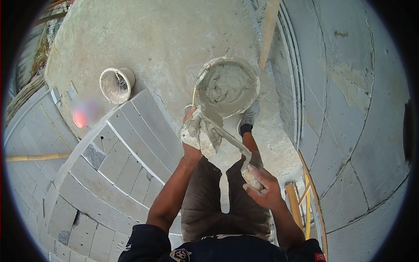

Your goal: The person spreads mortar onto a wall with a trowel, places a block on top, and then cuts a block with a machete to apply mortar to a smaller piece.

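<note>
My left hand point(191, 150) is wrapped around a pale, rough chunk of block point(208, 142) smeared with wet mortar; the chunk hides part of the fingers. In my right hand point(268, 192) is the handle of a trowel point(231, 139), its metal coated in grey mortar. The trowel's far end lies against the chunk, between it and the tub. Just beyond both hands stands a round tub point(257, 83) with wet grey mortar point(227, 85) inside.
A small pale bucket point(126, 78) lies tilted at the left. Block walls rise on the left point(144, 118) and right point(349, 131). A wooden plank point(268, 32) leans near the tub. My shoe point(248, 115) is beside the tub. A yellow and wooden frame point(305, 192) stands at the right.
</note>
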`<state>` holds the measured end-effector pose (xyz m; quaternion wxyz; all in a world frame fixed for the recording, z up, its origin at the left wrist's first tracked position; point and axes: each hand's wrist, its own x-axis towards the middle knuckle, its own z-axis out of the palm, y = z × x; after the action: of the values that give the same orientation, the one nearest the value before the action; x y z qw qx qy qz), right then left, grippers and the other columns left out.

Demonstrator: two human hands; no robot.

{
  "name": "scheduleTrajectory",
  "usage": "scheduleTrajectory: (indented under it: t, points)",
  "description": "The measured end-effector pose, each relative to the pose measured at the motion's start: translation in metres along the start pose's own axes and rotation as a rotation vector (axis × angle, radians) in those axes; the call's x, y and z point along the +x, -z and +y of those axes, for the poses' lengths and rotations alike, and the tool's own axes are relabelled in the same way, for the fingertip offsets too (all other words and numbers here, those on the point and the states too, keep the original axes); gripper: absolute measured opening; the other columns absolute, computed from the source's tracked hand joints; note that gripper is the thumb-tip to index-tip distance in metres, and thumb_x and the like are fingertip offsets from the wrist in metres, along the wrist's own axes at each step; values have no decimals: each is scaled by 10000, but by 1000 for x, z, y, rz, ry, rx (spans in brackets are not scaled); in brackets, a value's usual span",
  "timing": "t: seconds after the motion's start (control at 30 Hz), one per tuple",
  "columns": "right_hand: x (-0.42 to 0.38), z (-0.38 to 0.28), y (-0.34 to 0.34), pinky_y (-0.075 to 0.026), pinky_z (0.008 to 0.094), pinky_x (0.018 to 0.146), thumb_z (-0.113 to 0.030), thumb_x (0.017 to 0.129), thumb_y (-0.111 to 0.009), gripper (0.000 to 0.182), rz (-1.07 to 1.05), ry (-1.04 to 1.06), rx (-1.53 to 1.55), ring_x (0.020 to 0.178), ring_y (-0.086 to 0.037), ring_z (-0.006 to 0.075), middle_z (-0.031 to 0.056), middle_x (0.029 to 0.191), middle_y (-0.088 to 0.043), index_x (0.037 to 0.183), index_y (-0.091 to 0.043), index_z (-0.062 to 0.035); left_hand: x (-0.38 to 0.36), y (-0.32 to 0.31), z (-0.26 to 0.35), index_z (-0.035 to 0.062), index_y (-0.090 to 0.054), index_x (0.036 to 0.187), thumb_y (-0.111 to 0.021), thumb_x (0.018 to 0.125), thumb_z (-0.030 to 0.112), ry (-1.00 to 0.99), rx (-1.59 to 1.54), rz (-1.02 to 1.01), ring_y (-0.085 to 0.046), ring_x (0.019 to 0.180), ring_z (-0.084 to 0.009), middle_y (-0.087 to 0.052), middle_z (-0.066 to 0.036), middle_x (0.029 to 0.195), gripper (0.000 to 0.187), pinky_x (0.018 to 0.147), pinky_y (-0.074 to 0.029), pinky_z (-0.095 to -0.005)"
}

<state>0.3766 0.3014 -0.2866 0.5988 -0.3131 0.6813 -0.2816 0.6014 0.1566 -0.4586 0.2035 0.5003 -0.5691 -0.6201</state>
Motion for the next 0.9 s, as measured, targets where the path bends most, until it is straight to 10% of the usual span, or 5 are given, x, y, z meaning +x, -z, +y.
scheduleTrajectory:
  t: [0.53, 0.63, 0.73, 0.83, 0.9]
  points:
    - [35, 18, -16, -509, 366, 683, -77, 788, -753, 616, 92, 42, -55, 759, -627, 288, 131, 882, -601, 1372, -556, -56, -7, 11, -6, 26, -355, 1489, -532, 1019, 272, 46, -95, 66, -367, 1413, -252, -365, -140, 1525, 559, 1186, -284, -405]
    - [45, 25, -33, -525, 388, 690, -79, 787, -744, 611, 119, 47, -117, 786, -639, 304, 126, 896, -599, 1371, -561, -64, -1, 7, 15, 80, -274, 1508, -742, 892, 204, -138, 150, -19, -536, 1257, -228, -472, -130, 1395, 783, 1062, -487, -391]
    - [36, 6, -51, -539, 405, 687, -81, 786, -735, 611, 100, -45, -243, 800, -648, 315, 121, 919, -602, 1372, -562, -69, -8, 3, 1, 34, -331, 1499, -500, 1024, 226, 165, -570, 110, -357, 1418, -242, -368, -124, 1519, 539, 1198, -257, -393]
    - [2, -1, -62, -545, 409, 670, -88, 780, -738, 613, 144, -13, -235, 792, -654, 298, 123, 935, -606, 1365, -559, -55, -6, 6, -1, 32, -356, 1489, -497, 1018, 213, 121, -201, 131, -361, 1417, -247, -375, -125, 1519, 524, 1194, -263, -394]
    - [-20, -5, -56, -542, 400, 664, -85, 778, -743, 608, 139, 6, -190, 783, -651, 287, 124, 929, -603, 1356, -562, -44, -2, 6, 13, 79, -281, 1509, -800, 839, 210, 69, -403, 72, -517, 1277, -224, -482, -115, 1393, 858, 1077, -472, -389]
